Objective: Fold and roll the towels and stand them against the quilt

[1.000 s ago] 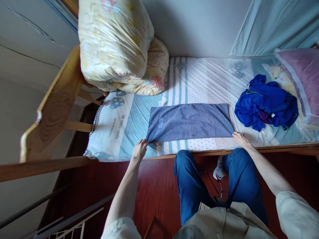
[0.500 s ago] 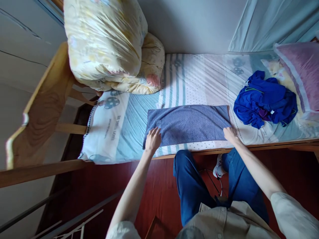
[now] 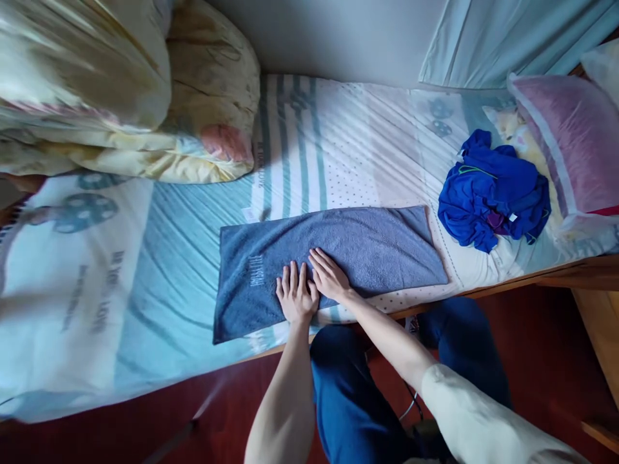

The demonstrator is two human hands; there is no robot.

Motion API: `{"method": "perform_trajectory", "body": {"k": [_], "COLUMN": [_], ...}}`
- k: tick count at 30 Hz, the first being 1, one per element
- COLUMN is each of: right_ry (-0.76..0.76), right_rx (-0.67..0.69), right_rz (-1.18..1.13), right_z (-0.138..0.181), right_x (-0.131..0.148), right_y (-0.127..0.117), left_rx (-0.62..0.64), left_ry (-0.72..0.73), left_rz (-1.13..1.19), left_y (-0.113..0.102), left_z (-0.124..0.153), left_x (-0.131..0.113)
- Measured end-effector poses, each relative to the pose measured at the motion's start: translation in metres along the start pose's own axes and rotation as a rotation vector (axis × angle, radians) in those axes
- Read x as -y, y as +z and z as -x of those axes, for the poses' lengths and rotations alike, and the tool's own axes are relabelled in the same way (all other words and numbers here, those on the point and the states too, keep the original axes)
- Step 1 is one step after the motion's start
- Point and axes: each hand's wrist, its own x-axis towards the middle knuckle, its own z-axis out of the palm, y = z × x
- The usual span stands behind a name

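Note:
A grey-blue towel [image 3: 377,251] lies spread flat near the front edge of the bed, its long side roughly along that edge. Light lettering shows on its left part. My left hand [image 3: 296,293] rests palm down on the towel, left of its middle, with the fingers stretched out. Right beside it, my right hand [image 3: 329,276] also lies flat on the cloth, fingers extended and pointing up and left. The two hands touch or nearly touch at the thumbs. Neither one grips anything.
A patterned sheet [image 3: 367,154] covers the bed. A bulky yellow quilt [image 3: 207,96] is piled at the back left. To the towel's right lie a crumpled blue garment [image 3: 498,187] and a pink pillow [image 3: 570,142]. A pale curtain [image 3: 483,45] hangs at the back right.
Both hands have left the towel's two ends and come together on its middle, fingers now flat. The towel stays spread out. The view has shifted closer and turned somewhat.

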Motion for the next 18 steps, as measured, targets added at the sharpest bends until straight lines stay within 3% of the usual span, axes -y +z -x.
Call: {"method": "perform_trajectory", "body": {"k": [7, 18], "right_ry": [-0.057, 0.2], "right_rx": [0.015, -0.115], "right_rz": [0.08, 0.296], "right_z": [0.018, 0.084], "right_x": [-0.03, -0.123], "right_y": [-0.023, -0.103], "left_rx": [0.013, 0.013], "left_ry": [-0.024, -0.015], "left_rz": [-0.032, -0.032], "left_y": [-0.005, -0.004], "left_z": [-0.002, 0.0], "left_x": [-0.008, -0.006]}}
